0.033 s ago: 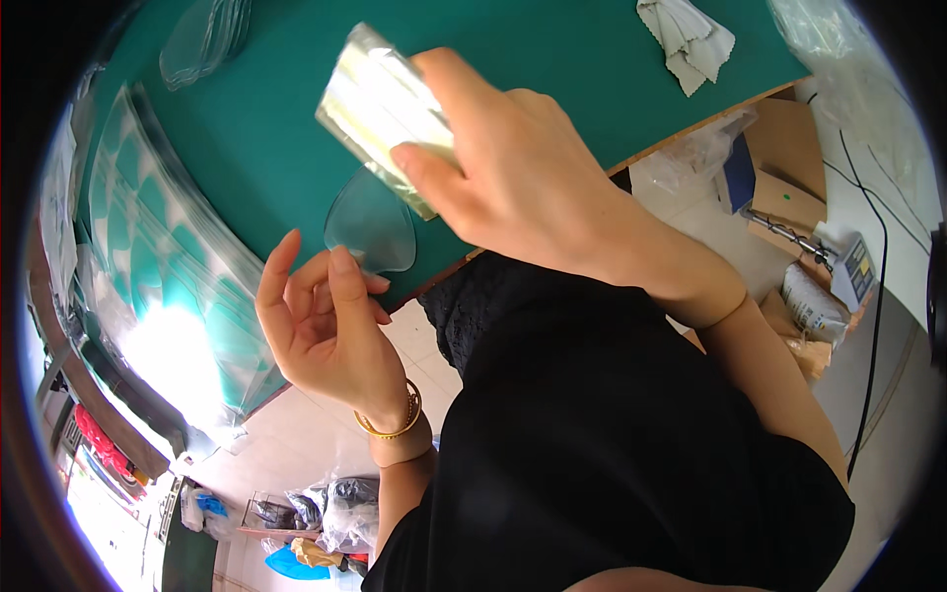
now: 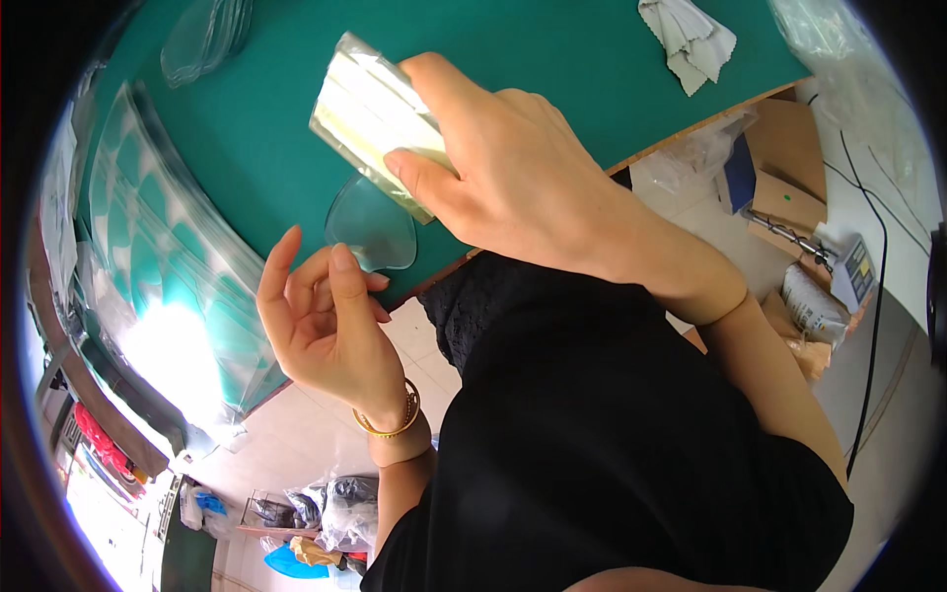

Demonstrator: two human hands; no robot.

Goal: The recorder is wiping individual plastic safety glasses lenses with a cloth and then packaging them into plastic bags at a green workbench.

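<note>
In my right hand (image 2: 513, 178) is a flat, pale yellow and white pad (image 2: 370, 113) in clear plastic, gripped between thumb and fingers and tilted above the green tabletop. The pad's lower corner overlaps the top of a thin, clear, rounded plastic piece (image 2: 380, 227); whether they touch is unclear. My left hand (image 2: 330, 326), with a gold bangle on its wrist, is at the piece's lower left edge. Its thumb tip meets that edge, other fingers curl behind, and one finger sticks up. The grip seems closed on the piece, though the contact is partly hidden.
Large clear sheets with rounded shapes (image 2: 168, 227) lie at the left of the green table (image 2: 552, 44). Similar clear rounded pieces (image 2: 205, 44) sit at the far left, a grey cloth (image 2: 689, 44) at the far right. Cardboard (image 2: 789, 148) stands beyond the table's right edge.
My right hand and the pad have shifted slightly left and toward me. My left hand and the clear piece stay almost where they were.
</note>
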